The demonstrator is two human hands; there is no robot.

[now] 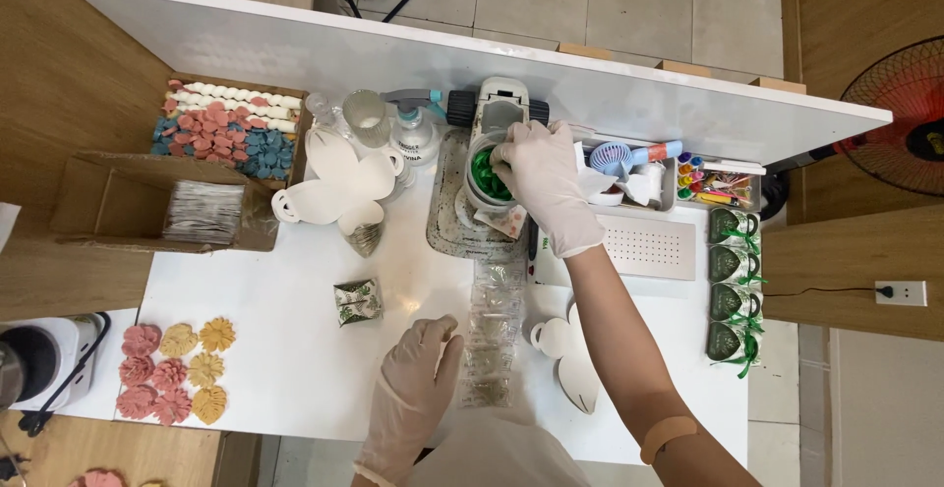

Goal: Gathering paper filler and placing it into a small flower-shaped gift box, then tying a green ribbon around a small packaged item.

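My right hand [539, 177], in a white glove, reaches over a white tub [489, 189] holding green pieces, its fingers at the tub's rim. The tub stands on a stained grey mat [447, 222]. My left hand [418, 384], also gloved, rests on the white table [295, 349] with fingers loosely curled, holding nothing, beside a row of clear plastic bags [492, 335]. A small patterned packet [356, 301] lies to its upper left. A white leaf-shaped mould [570, 359] lies to the right of the bags.
A cardboard box [226, 128] of pink, blue and white shapes sits at the back left, with white flower-shaped moulds [339, 187] and a spray bottle [415, 133] next to it. Pink and yellow flower pieces [172, 369] lie front left. Green wrapped packets [733, 286] line the right edge.
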